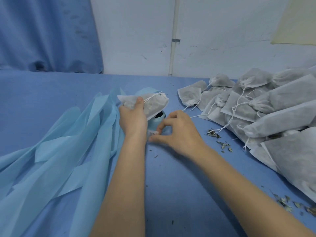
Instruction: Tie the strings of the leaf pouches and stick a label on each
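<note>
One pouch (150, 103) in hand, label (152, 133) at the roll (158, 120).
We grip the tied pouch in our left hand (132, 117) above the roll; right hand (177, 132) pinches a small white label, print too blurred to read. Pile (256, 106) lies right.

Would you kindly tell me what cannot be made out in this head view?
- Label print: too small, blurred, pinched by right hand.
- Label roll: mostly hidden behind left hand and held pouch.
- Pouch pile: cut off by the right edge.
</note>
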`<act>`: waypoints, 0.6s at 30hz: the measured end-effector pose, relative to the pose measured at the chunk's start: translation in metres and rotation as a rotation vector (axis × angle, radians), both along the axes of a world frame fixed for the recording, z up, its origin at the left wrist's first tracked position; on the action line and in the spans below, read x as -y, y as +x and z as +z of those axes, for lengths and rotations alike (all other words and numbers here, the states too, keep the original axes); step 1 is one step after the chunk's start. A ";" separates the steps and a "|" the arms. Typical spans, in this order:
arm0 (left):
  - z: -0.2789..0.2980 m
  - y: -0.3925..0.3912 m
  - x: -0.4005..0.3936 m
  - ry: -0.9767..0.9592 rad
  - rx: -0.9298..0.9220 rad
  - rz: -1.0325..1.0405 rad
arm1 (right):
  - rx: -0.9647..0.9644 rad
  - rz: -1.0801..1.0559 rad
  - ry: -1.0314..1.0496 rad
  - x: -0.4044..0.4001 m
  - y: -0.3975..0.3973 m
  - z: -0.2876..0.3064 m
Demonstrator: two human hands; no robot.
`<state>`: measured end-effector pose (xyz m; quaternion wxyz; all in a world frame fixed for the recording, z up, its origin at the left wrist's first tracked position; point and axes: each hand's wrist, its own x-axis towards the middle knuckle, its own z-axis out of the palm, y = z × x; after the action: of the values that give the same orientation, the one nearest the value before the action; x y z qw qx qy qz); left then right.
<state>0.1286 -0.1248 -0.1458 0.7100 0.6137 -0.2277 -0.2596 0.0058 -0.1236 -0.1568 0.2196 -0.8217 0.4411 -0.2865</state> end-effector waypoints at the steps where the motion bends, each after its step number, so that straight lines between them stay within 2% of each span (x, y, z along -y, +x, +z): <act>1: 0.002 -0.001 -0.002 -0.023 0.003 -0.001 | 0.007 0.024 0.015 0.000 -0.005 0.009; 4: 0.009 -0.004 -0.010 -0.120 0.063 -0.075 | 0.085 0.058 -0.004 0.002 -0.019 0.039; 8: 0.016 -0.011 -0.020 -0.181 0.168 -0.312 | 0.177 0.034 -0.117 0.007 -0.036 0.061; 13: 0.022 -0.018 -0.027 -0.171 0.229 -0.519 | 0.128 0.005 -0.176 0.014 -0.051 0.067; 18: 0.026 -0.023 -0.028 -0.167 0.197 -0.609 | 0.121 -0.013 -0.212 0.018 -0.053 0.066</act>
<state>0.1056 -0.0965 -0.1201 0.6219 0.4793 -0.4890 -0.3799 -0.0471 -0.1411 -0.0911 0.1558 -0.8184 0.3997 -0.3823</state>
